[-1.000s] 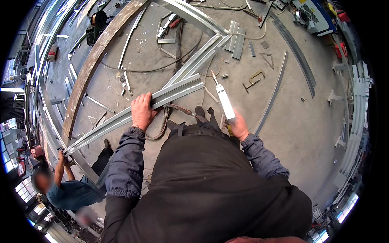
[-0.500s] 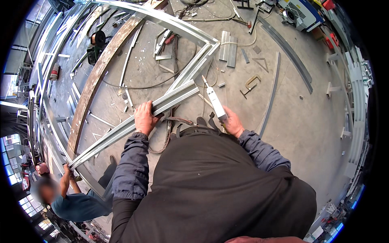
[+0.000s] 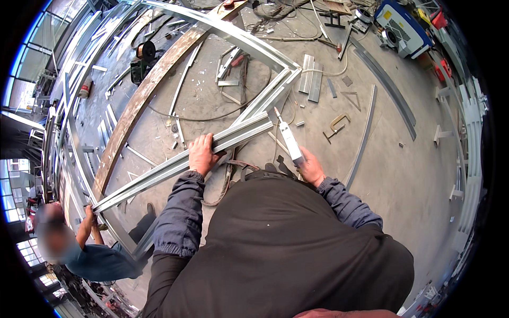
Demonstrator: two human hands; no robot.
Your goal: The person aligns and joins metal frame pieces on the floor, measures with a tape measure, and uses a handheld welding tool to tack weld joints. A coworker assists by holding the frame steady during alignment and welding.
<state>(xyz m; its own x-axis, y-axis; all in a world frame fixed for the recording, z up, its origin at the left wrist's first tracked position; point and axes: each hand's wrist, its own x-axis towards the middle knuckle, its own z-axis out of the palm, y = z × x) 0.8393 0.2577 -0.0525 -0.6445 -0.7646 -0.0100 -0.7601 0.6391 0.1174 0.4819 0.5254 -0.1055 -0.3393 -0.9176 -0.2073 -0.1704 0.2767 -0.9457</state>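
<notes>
My left hand point(image 3: 202, 155) is closed around a long grooved metal profile point(image 3: 244, 132), fingers over its far edge, not far from its right end. In my right hand point(image 3: 312, 168) is a white welding gun point(image 3: 289, 140) with a copper-coloured nozzle, gripped at its rear. The nozzle points away from me, just beside the profile's right end; I cannot tell whether it touches. Beyond that end runs an angled metal frame point(image 3: 268, 94) with a sharp corner. At the far left end of the profile, a co-worker's hand point(image 3: 89, 213) holds it.
A brown wooden beam point(image 3: 139, 100) runs along the left. On the floor lie cables, offcuts, a C-clamp point(image 3: 339, 123), a triangular metal piece point(image 3: 351, 99) and curved metal strips point(image 3: 384, 85). A blue-and-white machine point(image 3: 405, 26) stands far right. The co-worker point(image 3: 101, 262) is at lower left.
The whole view has shifted, so the scene sits a little further right and lower. Both hands keep their grips; the gun's nozzle appears slightly nearer the profile's end.
</notes>
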